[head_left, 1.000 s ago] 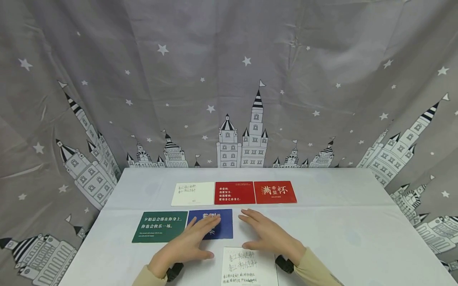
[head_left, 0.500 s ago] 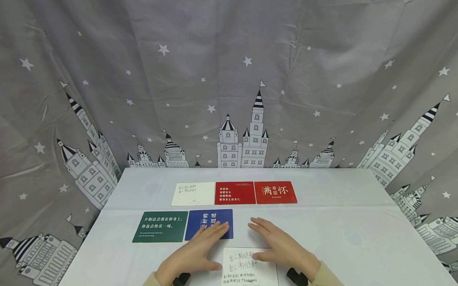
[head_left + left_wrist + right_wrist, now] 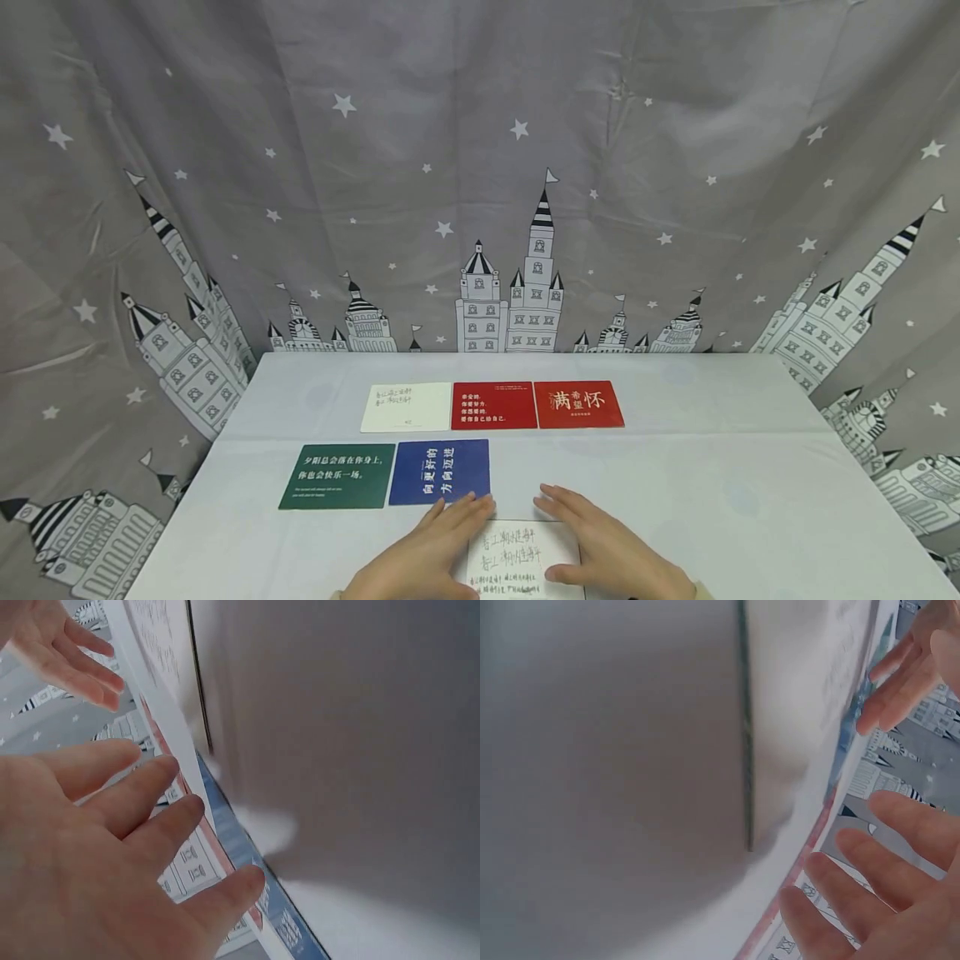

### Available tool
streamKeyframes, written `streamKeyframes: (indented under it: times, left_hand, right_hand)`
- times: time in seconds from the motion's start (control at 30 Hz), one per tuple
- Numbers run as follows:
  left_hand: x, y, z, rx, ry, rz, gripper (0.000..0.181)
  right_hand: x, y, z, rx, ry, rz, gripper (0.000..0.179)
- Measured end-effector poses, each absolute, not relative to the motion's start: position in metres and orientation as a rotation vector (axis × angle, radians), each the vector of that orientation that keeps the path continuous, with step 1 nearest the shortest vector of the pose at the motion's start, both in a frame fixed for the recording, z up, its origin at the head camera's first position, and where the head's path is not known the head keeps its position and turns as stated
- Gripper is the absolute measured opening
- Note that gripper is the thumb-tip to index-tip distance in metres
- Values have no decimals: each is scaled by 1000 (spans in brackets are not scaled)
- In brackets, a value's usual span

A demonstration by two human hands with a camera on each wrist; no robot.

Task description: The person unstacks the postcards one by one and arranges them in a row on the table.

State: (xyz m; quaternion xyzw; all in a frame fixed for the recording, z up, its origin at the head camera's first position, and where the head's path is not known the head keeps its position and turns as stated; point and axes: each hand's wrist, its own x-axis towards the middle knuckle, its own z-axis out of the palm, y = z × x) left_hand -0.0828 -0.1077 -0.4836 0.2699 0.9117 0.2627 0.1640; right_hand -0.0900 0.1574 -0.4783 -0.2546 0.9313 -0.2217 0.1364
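Observation:
A white handwritten postcard (image 3: 512, 552) lies at the near edge of the head view, between my two hands. In the wrist views its side edge (image 3: 746, 735) shows as a thin dark green line, like a small stack. My left hand (image 3: 422, 557) is at its left side, fingers extended and holding nothing. At its right side my right hand (image 3: 611, 552) has its fingers spread, with the thumb overlapping the card in the head view. Both palms face inward. Ahead of the left fingertips lies a blue postcard (image 3: 439, 472), with a green postcard (image 3: 337, 477) to its left.
Farther back a row holds a white card (image 3: 407, 408), a dark red card (image 3: 493, 406) and a brighter red card (image 3: 579, 405), side by side. The white table (image 3: 720, 467) extends to a grey curtain (image 3: 480, 150) printed with castles and stars.
Both hands have drawn back toward the near edge, from around the blue postcard to either side of the handwritten one. The blue card's lettering is uncovered. The cards stay in place.

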Motion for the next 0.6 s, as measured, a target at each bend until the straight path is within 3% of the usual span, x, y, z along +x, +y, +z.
streamKeyframes:
  times: [0.2,0.43,0.6]
  left_hand:
    - [-72,-100,-484,654,2545,778,110]
    - [-61,-99,-484,756,2592,682,110]
    - [-52,-101,-482,775,2603,643,112]
  right_hand:
    - [-75,160,-483,-578,2586,-721,81]
    - [-57,160,-481,-546,2615,-632,106]
    - [-47,159,-481,-557,2676,-566,109]
